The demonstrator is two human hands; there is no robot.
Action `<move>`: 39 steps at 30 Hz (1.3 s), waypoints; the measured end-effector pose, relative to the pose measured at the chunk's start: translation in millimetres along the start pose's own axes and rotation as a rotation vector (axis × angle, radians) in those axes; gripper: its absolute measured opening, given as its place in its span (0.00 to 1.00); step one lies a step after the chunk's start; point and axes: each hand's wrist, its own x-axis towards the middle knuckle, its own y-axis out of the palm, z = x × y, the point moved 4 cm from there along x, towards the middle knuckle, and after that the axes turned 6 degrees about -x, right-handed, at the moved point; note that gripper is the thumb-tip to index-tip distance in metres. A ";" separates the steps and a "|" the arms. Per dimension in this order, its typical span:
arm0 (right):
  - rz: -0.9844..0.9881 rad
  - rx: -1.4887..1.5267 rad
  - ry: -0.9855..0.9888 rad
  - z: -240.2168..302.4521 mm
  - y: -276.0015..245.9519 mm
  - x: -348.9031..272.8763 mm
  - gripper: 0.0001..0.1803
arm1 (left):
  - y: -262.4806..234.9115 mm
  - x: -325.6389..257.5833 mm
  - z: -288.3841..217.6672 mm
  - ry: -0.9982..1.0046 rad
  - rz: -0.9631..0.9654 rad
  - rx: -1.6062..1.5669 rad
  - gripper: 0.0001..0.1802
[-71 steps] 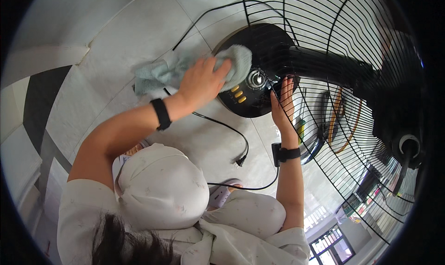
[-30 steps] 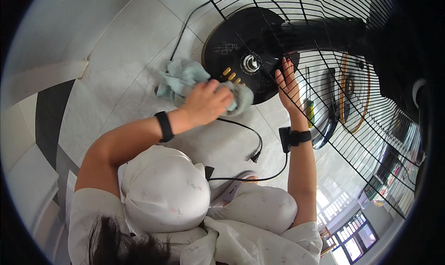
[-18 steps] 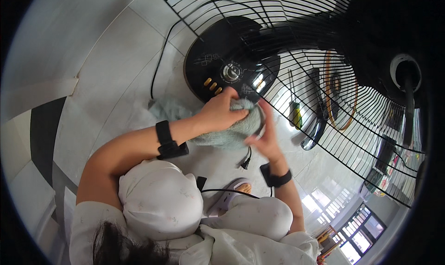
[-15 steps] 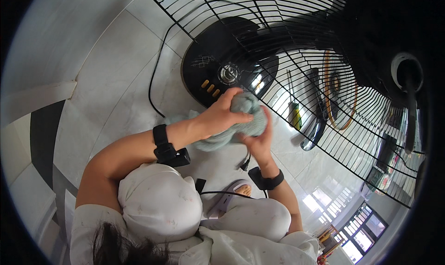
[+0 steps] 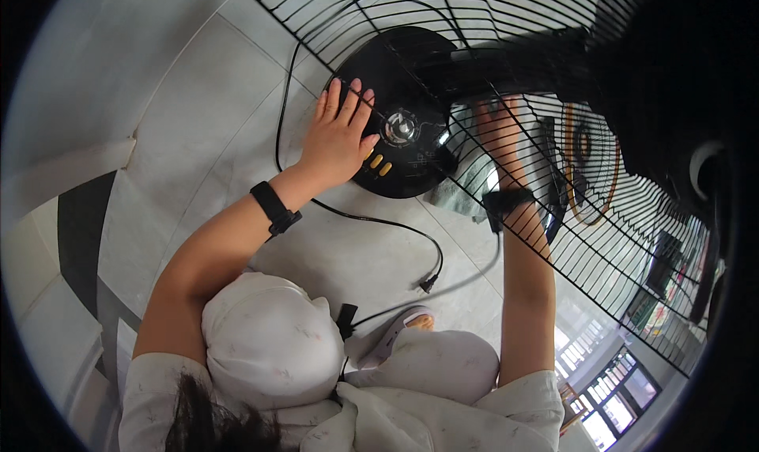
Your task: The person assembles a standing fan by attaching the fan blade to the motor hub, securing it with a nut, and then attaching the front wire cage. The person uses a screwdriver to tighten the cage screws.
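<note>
In the head view, the left hand lies palm down on the left edge of the round black fan base, its fingers straight and parted, with nothing grasped. The base rests on the pale tiled floor. Just to the right of that hand sit the silvery dial and a short row of yellow buttons.

The right hand reaches behind the black wire grille, to the right of the base and below the fan's black column. The wires and blur obscure its fingers, so I cannot tell how far it is open or whether it grips anything. The grey-green cloth lies between the base and that wrist, partly hidden by the grille.

A black power cord runs over the floor below the base to its plug. Black bands circle the left wrist and right wrist. An orange-brown hoop shows through the wires farther right.
</note>
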 end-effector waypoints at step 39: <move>0.465 -0.448 -0.128 117.3 9.1 -97.3 0.46 | 2.7 140.2 37.8 0.235 -0.022 -0.998 0.23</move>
